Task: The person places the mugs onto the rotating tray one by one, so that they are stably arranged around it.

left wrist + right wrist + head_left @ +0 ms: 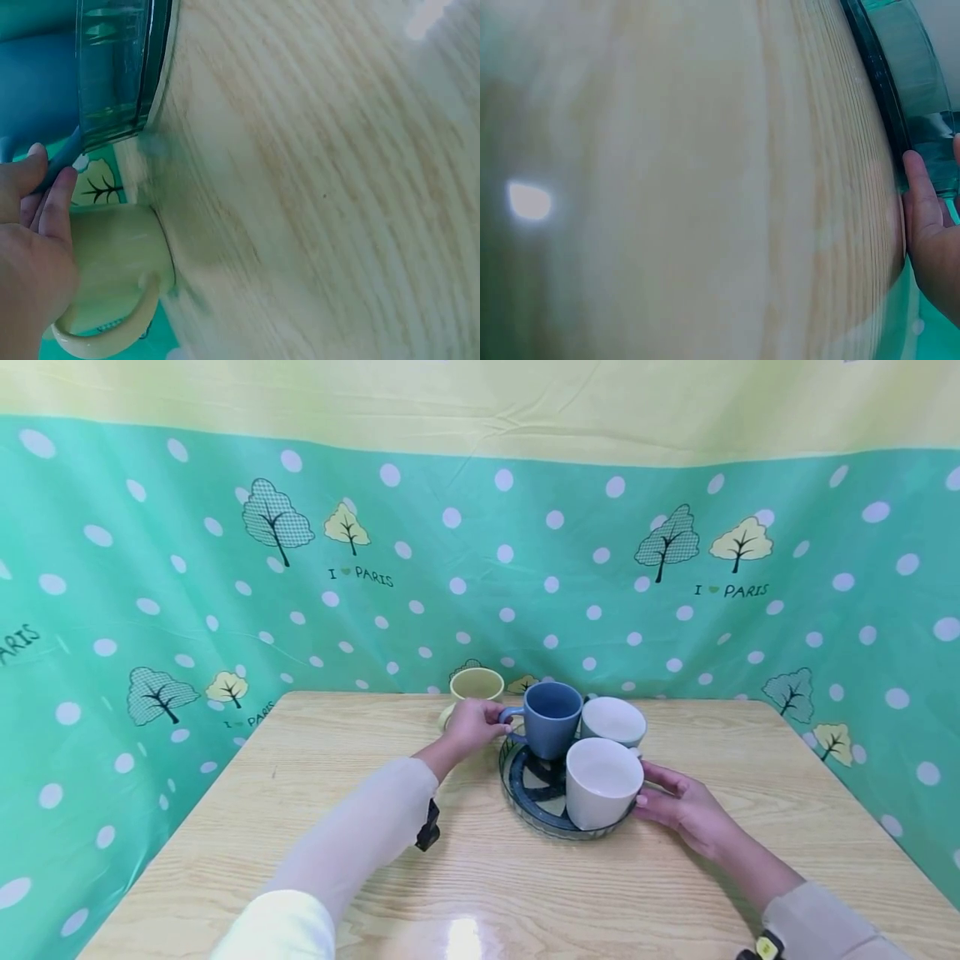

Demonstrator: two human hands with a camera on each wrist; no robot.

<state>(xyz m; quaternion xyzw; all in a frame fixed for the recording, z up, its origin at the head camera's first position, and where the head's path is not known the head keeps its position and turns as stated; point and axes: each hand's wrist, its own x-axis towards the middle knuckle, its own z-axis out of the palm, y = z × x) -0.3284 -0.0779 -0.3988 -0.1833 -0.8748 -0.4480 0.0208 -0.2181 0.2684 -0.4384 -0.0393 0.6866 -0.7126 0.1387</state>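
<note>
My left hand (474, 727) pinches the handle of a blue mug (553, 718). In the left wrist view, the mug's body (37, 94) shows through the glass wall of a round dish (112, 67), its handle sticking out beside the wall. The dish (558, 833) has a dark blue patterned base. Inside it a white mug (603, 785) stands at the front right, and a second white mug (613, 721) sits behind. My right hand (686, 810) is at the dish's right side; in the right wrist view its fingers (919, 187) touch the glass wall, largely straight.
Behind my left hand stands a pale yellow mug (477, 682), its handle toward the left. Everything rests on a wood-grain table (360, 727). A green dotted curtain (480, 527) hangs along the back and sides.
</note>
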